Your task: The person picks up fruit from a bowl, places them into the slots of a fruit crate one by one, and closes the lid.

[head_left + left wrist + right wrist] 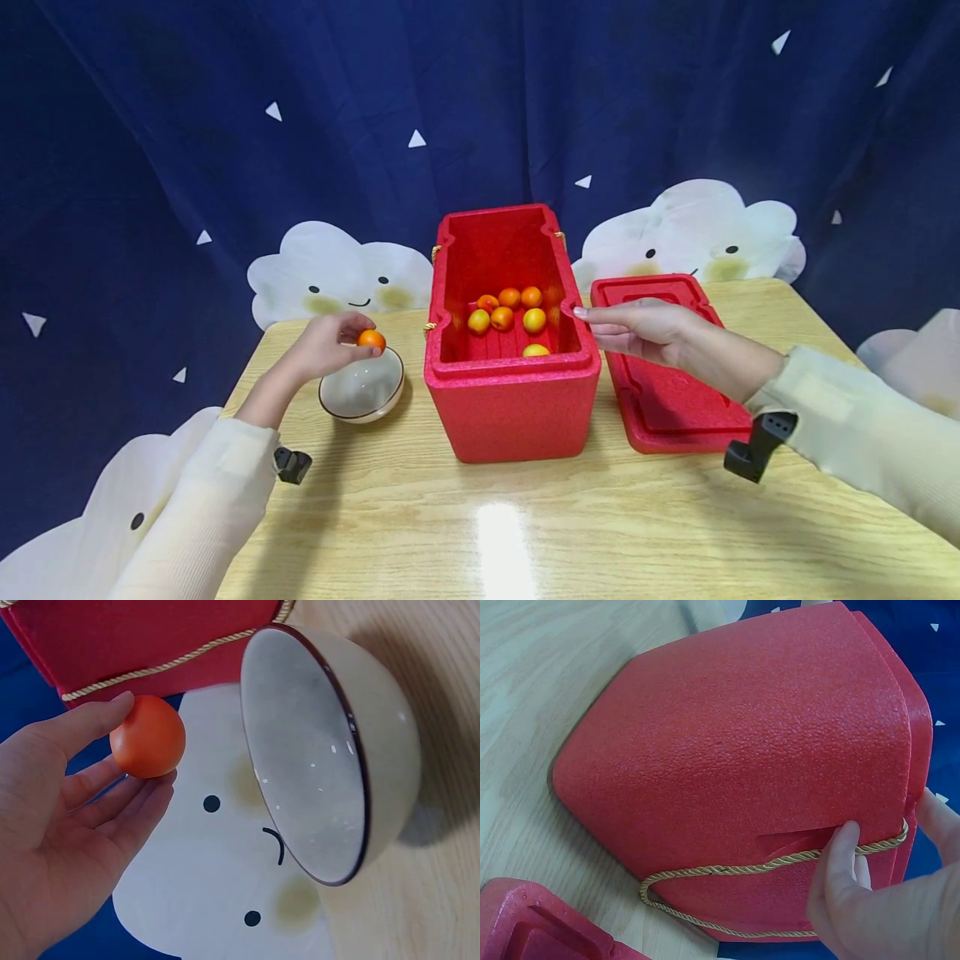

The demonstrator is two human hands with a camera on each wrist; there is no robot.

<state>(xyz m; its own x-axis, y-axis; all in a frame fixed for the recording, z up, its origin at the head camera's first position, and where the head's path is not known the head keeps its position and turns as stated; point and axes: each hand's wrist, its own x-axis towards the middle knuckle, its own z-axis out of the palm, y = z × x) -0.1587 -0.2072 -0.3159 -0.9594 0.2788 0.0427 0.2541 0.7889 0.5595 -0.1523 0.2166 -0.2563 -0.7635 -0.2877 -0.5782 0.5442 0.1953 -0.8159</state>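
My left hand (324,342) pinches a small round orange fruit (148,738) between thumb and fingertips. Just below that fruit stands a white bowl (363,385) with a dark rim; the left wrist view shows bare inner wall. At the centre is an open red foam box (517,417) with several orange and yellow-orange fruits (502,318) on its floor. My right hand (641,327) grips the box's right rim, the thumb over the edge and the fingers against the outer side, beside a gold cord (727,868).
The red lid (690,400) lies on the wooden table (390,517) to the right of the box, under my right forearm. Behind the table hangs a dark blue curtain (480,100) with white cloud shapes (345,267).
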